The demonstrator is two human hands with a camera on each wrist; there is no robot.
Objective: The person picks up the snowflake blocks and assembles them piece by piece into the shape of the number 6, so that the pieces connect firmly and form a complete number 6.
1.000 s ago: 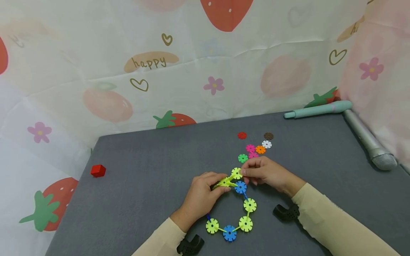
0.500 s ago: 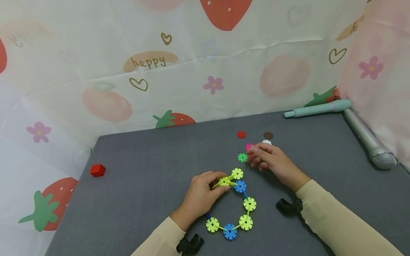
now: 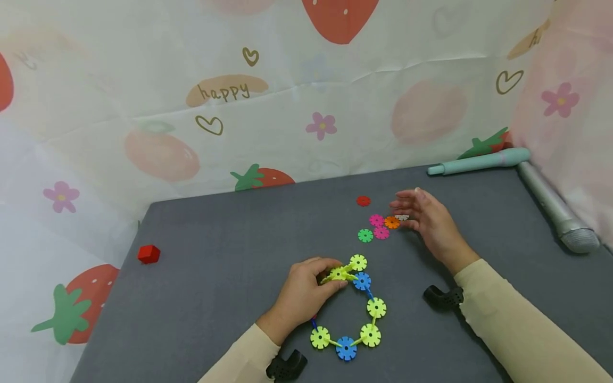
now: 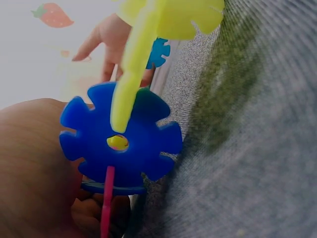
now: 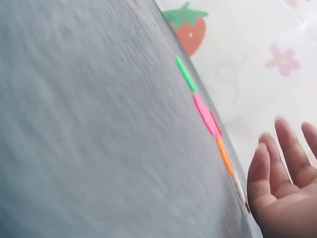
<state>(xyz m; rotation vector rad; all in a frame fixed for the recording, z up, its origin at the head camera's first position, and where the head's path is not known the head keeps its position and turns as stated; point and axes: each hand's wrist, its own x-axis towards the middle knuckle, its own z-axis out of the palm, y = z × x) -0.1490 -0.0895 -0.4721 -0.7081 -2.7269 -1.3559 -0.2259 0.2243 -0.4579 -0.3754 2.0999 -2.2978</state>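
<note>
My left hand (image 3: 304,292) pinches a yellow-green notched disc (image 3: 339,273) at the top of a ring of linked plastic snowflake discs. Yellow-green discs (image 3: 371,335) and blue discs (image 3: 346,348) make up the ring's visible side; the hand covers part of its left. In the left wrist view a dark blue disc (image 4: 148,161) joins a yellow piece and a pink one (image 4: 107,203). My right hand (image 3: 436,226) has its fingers apart, with nothing held, right beside a white disc (image 3: 402,217). An orange disc (image 3: 392,222) lies just left of that. The right hand hides the brown disc.
Loose pink (image 3: 381,233), green (image 3: 365,235) and red (image 3: 363,201) discs lie on the grey table beyond the ring. A red block (image 3: 149,254) sits far left. At the back right are a teal stick-like object (image 3: 479,161) and a silver microphone (image 3: 557,207).
My right hand has left the yellow-green disc at the ring's top and moved back and right, over the loose discs to the white one. The left hand keeps its hold.
</note>
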